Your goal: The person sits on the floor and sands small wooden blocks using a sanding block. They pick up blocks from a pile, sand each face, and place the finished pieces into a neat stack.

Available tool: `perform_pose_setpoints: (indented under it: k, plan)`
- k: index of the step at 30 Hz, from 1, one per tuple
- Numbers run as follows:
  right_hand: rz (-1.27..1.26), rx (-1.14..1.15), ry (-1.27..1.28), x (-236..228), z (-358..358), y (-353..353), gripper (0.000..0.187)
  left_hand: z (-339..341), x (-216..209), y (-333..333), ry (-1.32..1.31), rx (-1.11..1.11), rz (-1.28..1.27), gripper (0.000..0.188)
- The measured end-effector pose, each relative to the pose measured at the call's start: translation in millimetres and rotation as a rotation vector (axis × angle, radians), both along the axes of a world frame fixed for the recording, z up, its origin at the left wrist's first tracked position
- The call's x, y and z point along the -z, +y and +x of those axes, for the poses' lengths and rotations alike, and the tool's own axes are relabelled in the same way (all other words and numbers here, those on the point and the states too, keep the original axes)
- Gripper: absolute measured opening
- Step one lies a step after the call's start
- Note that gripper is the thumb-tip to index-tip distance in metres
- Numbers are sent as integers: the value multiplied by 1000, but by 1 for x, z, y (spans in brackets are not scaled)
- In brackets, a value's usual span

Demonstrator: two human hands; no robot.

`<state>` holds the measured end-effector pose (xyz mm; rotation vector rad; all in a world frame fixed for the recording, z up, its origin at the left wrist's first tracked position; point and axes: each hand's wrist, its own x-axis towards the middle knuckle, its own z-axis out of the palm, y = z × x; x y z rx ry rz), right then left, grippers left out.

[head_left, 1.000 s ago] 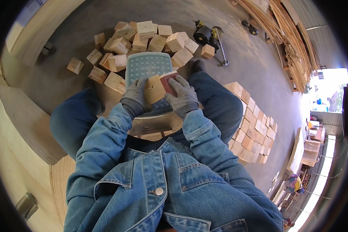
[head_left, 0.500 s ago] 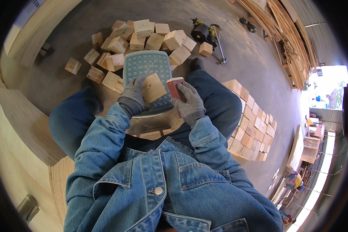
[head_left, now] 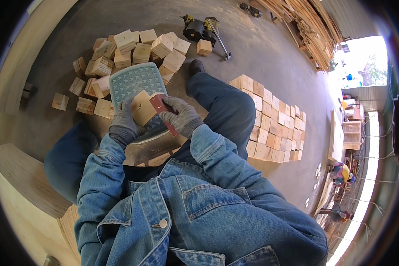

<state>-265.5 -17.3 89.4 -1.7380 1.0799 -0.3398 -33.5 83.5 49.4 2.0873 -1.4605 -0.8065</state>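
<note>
My left hand (head_left: pixel 123 123), in a grey glove, grips a small wooden block (head_left: pixel 142 107) held over a pale green plastic stool (head_left: pixel 132 80). My right hand (head_left: pixel 181 116), also gloved, holds a red sanding block (head_left: pixel 160 108) pressed against the wooden block's right face. Both hands sit above my lap, between my blue-jeaned knees. A wooden board (head_left: pixel 151 150) lies under the hands, across my legs.
A loose heap of wooden blocks (head_left: pixel 133 48) lies on the concrete floor beyond the stool. Neat rows of blocks (head_left: pixel 270 124) are laid to my right. A power tool (head_left: pixel 199 27) and stacked timber (head_left: pixel 306 22) lie farther off. People stand at far right.
My right hand has slid the red sanding block back against the wooden block after drawing slightly away. The left hand keeps its hold on the block.
</note>
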Motion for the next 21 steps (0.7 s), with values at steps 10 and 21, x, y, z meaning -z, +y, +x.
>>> perform_pose_setpoints:
  k: [10, 21]
  plan:
    - [61, 79, 115, 5, -2, -7, 59, -1, -7, 1, -61, 18, -5, 123]
    - [1, 60, 178, 16, -4, -9, 58, -1, -7, 0, -36, 16, -23, 118]
